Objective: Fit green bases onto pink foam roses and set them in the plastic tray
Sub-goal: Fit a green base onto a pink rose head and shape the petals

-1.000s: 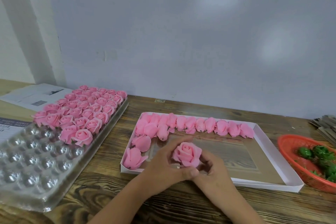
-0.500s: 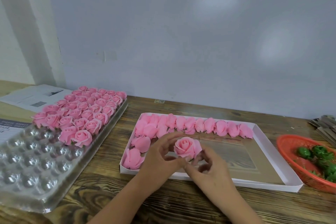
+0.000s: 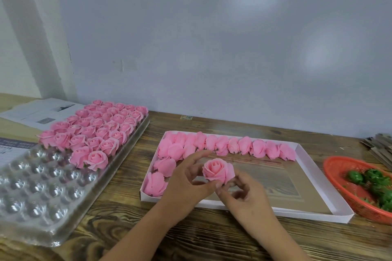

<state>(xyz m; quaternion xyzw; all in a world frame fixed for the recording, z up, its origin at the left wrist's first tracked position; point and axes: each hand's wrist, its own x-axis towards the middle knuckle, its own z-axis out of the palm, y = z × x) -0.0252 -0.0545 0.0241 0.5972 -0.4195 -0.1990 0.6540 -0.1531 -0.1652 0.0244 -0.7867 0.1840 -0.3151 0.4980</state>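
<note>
Both hands, left (image 3: 186, 184) and right (image 3: 239, 195), pinch 1 rose (image 3: 218, 170) from below, above the box (image 3: 318, 216). Base fitting appears in hand, base hidden. Next: seat it in a free tray (image 3: 31, 201) cell.

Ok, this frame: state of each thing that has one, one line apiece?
held rose: upright, pinched from below by both hands.
left hand: grips the rose.
right hand: grips under the rose.
plastic tray: far part filled with roses, near cells bare.
white box: roses along far and left edges.
orange basket: holds green bases.
</note>
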